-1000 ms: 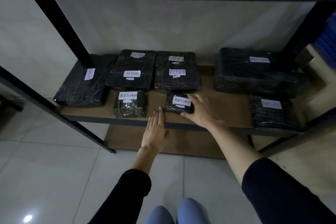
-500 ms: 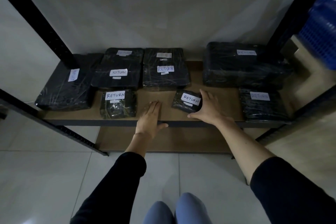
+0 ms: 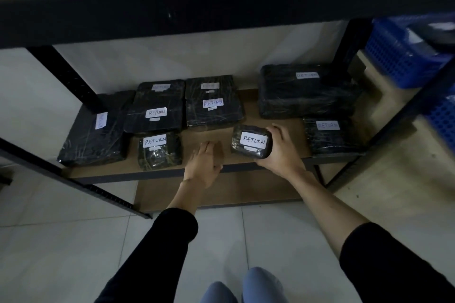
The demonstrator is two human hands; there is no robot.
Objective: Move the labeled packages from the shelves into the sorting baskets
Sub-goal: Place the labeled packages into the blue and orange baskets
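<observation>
With the right hand (image 3: 279, 152) gripping the small package (image 3: 251, 141) and the left hand (image 3: 203, 163) flat and empty, lift it clear before turning toward the basket (image 3: 403, 56).

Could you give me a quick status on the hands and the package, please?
Right hand grips small RETURN package, tilted up. Left hand open over shelf. Nothing blocking.

I have a single view, from the camera worn on the person's head. It looks forward and steeply down, from above and in front of a low shelf (image 3: 275, 110) that fills the middle of the frame at arm's reach. An upper shelf's dark edge (image 3: 221, 10) crosses the top, tiled floor (image 3: 61, 241) and the person's knees (image 3: 246, 288) lie along the bottom, and blue baskets (image 3: 403, 56) sit blurred at the right edge.
</observation>
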